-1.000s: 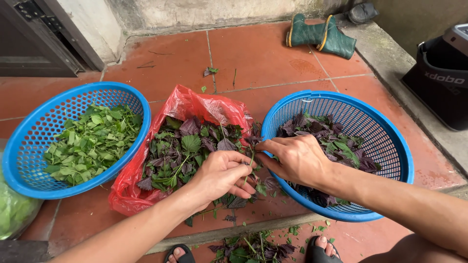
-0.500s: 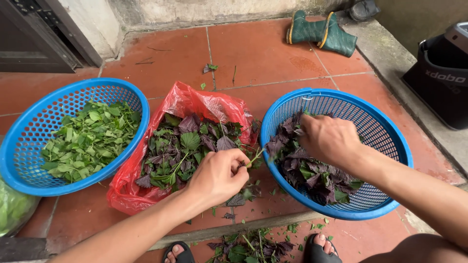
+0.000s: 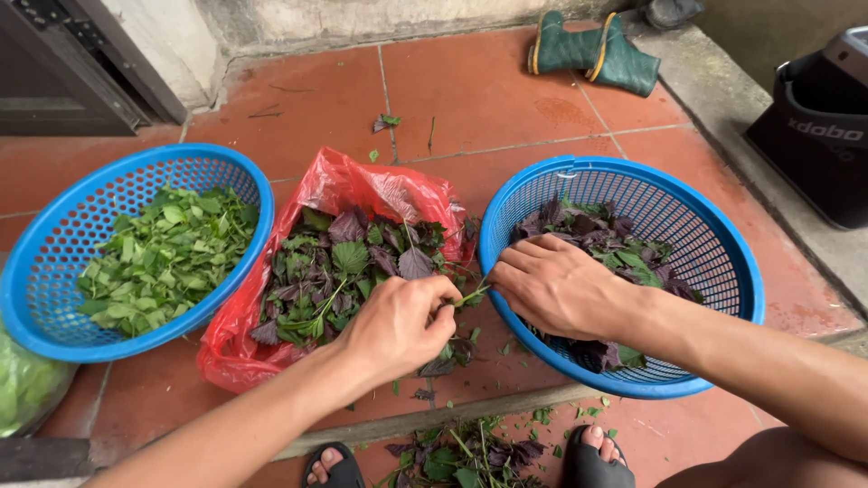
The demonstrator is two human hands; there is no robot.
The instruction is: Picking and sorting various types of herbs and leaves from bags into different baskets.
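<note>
My left hand pinches a leafy green stem at the edge of the red plastic bag, which holds green and purple herb leaves. My right hand reaches over the rim of the right blue basket and its fingertips meet the same stem. That basket holds picked purple and green leaves. The left blue basket holds plain green leaves.
Discarded stems and leaves lie on the floor between my sandalled feet. A pair of green rubber boots lies at the back. A black container stands at the right. A clear bag of greens sits at the left edge.
My right hand went into the right basket, then came back left to the stem held by my left hand. The left hand stayed over the red bag.
</note>
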